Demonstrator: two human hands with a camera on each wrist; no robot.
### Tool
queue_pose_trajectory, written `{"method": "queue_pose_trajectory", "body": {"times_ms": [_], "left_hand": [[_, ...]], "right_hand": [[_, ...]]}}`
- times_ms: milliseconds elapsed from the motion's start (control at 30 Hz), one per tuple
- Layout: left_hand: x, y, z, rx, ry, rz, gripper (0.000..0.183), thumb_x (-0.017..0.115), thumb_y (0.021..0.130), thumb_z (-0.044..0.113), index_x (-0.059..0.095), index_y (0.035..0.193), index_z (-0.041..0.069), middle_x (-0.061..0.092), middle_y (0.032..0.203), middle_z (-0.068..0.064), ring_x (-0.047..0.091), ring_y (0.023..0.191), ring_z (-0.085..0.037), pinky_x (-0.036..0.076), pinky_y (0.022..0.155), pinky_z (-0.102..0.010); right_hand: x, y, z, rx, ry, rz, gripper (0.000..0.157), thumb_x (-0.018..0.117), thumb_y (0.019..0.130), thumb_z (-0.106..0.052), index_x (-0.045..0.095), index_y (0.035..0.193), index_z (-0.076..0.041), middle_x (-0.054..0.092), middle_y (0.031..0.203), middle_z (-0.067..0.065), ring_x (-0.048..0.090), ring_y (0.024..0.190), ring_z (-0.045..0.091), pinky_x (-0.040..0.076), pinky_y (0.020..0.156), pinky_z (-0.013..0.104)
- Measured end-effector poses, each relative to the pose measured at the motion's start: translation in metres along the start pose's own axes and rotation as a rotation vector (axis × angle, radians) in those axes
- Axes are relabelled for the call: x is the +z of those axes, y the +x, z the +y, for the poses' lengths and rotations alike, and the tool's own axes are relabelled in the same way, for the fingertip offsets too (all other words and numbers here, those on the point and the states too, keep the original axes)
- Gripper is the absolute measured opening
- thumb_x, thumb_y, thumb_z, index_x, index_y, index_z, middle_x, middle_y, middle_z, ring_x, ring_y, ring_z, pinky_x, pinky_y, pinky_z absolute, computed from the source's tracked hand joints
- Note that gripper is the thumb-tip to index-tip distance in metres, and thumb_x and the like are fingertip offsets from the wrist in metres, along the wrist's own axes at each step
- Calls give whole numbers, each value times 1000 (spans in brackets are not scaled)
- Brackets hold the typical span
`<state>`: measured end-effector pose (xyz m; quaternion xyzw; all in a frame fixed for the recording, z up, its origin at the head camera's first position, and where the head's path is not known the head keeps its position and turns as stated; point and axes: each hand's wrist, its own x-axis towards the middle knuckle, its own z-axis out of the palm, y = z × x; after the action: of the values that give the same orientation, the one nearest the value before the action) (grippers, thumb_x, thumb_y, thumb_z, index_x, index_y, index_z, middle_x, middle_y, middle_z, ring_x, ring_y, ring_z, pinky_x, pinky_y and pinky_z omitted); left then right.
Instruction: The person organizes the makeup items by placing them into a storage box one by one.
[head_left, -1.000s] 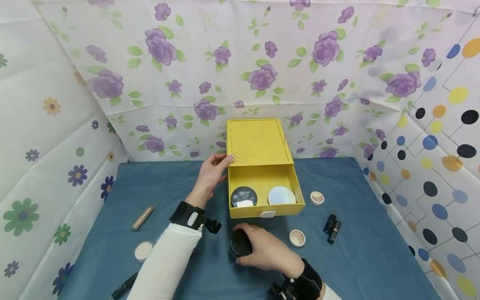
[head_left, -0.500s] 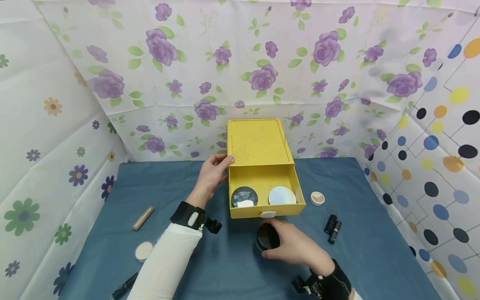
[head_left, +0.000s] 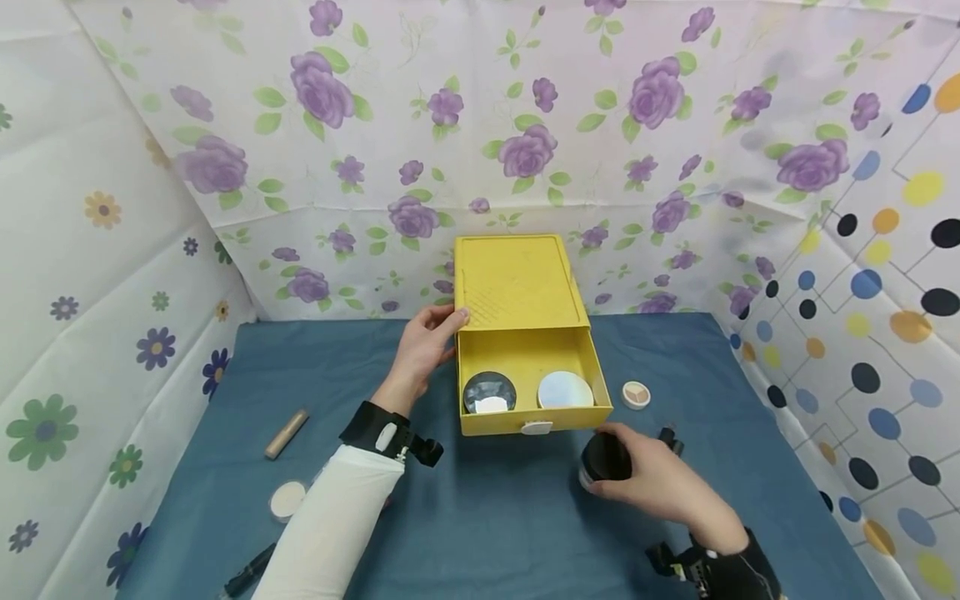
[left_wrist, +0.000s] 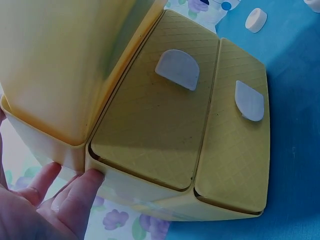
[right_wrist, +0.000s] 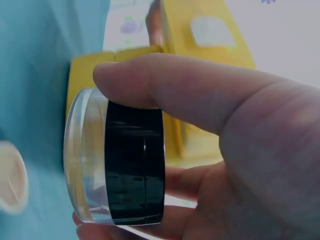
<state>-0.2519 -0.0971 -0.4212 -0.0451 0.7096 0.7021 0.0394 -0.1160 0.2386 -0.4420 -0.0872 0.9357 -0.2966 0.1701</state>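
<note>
My right hand [head_left: 667, 483] grips a round clear cosmetic jar with a black lid [head_left: 606, 457] above the cloth, right of the drawer front. In the right wrist view the thumb and fingers pinch the black lid [right_wrist: 135, 170], the clear base facing left. My left hand [head_left: 420, 354] rests against the left side of a yellow drawer box [head_left: 521, 283], thumb at its top edge. The left wrist view shows fingers [left_wrist: 80, 200] pressing its side. The top drawer [head_left: 487, 425] is pulled out, holding a dark round compact [head_left: 489, 392] and a pale round disc [head_left: 564, 390].
On the blue cloth [head_left: 465, 533] lie a tri-colour concealer pan [head_left: 636, 395], a gold tube [head_left: 287, 434], a pale round pan [head_left: 288, 501] and a black tube [head_left: 249, 571]. Dark lipsticks [head_left: 670, 439] show partly behind my right hand. A floral curtain [head_left: 337, 167] stands behind.
My right hand has carried the jar to the right and slightly away, from in front of the drawer to its right corner. My left hand and the box have stayed put.
</note>
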Motion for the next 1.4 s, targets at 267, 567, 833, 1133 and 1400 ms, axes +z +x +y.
{"method": "queue_pose_trajectory", "body": {"times_ms": [267,567,833,1133,1400], "left_hand": [[0,0,3,8,5,-1,66,74,80,61,58,128,19,58,129,0,56,115,-15,52,97,-47],[1,2,2,10,1,-11,67,75,79,61,58,128,19,58,128,-1,57,114,-16,52,96,-47],[1,2,0,8,6,-5,67,75,79,62,58,128,19,59,128,-1,56,114,-16,52,97,-47],[1,2,0,0,-9,-4,66,75,79,61,58,127,19,58,128,0,56,113,-16,52,97,-46],[1,2,-2,-1,-9,7,66,75,78,62,59,126,19,59,128,0,57,113,-16,52,97,-48]], "right_hand": [[-41,-14,14,0,-73,79,89,76,78,-61,42,145,-13,59,125,14,60,101,26,55,75,44],[-72,-21,5,-21,-138,110,96,70,78,-69,40,148,-11,57,130,19,58,105,32,55,77,48],[-96,-25,-13,-89,-165,158,95,66,81,-70,37,151,-12,55,131,20,58,104,33,56,75,48],[-107,-23,-37,-143,-154,227,85,66,83,-67,37,151,-25,58,130,13,59,106,31,55,77,53],[-110,-15,-66,-223,-155,250,81,64,83,-68,37,151,-31,59,128,8,61,101,25,56,74,49]]}}
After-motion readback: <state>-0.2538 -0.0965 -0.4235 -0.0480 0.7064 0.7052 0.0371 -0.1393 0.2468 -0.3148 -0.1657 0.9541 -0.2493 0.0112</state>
